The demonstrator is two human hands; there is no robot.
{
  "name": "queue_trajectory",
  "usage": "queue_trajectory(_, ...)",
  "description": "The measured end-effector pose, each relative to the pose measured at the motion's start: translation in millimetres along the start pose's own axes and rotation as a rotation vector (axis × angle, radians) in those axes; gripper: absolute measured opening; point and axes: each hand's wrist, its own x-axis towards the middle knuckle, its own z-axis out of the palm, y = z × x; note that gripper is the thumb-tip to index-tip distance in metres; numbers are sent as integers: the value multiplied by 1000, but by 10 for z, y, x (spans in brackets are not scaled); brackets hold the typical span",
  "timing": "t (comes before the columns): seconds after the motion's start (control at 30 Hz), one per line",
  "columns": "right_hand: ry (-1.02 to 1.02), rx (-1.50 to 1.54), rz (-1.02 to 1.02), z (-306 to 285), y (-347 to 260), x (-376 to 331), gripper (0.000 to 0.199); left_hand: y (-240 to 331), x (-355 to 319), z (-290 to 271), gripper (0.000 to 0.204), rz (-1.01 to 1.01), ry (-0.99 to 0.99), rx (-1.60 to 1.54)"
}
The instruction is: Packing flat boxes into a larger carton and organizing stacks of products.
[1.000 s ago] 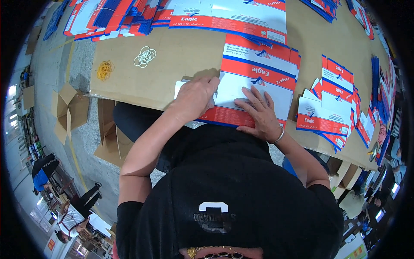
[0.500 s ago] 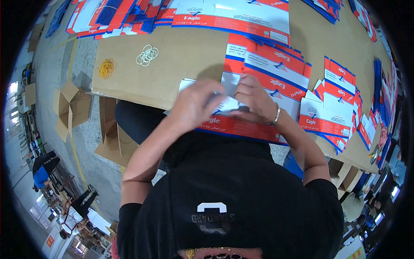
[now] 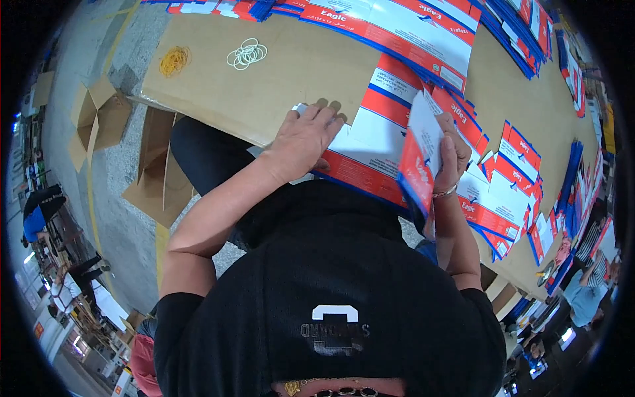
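Observation:
A folded red, white and blue printed carton blank (image 3: pixel 419 149) stands tilted in my right hand (image 3: pixel 452 153), pinched between thumb and fingers at its right side. My left hand (image 3: pixel 305 140) lies with fingers stretched out over the left end of another flat carton blank (image 3: pixel 383 139), at the table's near edge. That blank shows a white middle with red and blue bands. White flaps peek out beside my left fingertips. More printed blanks (image 3: pixel 458 112) lie just beyond my right hand, partly covered.
On the brown table (image 3: pixel 218 96) lie a bundle of yellow rubber bands (image 3: pixel 175 61) and white rubber bands (image 3: pixel 247 54). Stacks of printed blanks (image 3: pixel 397 30) fill the far side; a smaller pile (image 3: pixel 506 188) sits right. Open brown cartons (image 3: pixel 99 116) stand on the floor at left.
My hands were close together over a white piece; now they are apart. The right has moved right, holding the folded blank upright, and the left has flattened out. The view has turned slightly.

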Motion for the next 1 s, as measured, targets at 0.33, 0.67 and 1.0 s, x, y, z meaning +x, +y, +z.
queue_trajectory(0.33,143,116,133,-134,128,-45,38,77,154,-170,64,13,-148,25)
queue_trajectory(0.67,158,160,185,-132,110,-44,35,100,172,-96,46,38,-98,81)
queue_trajectory(1.0,217,122,189,-110,137,-78,37,1,196,-67,46,77,48,-210)
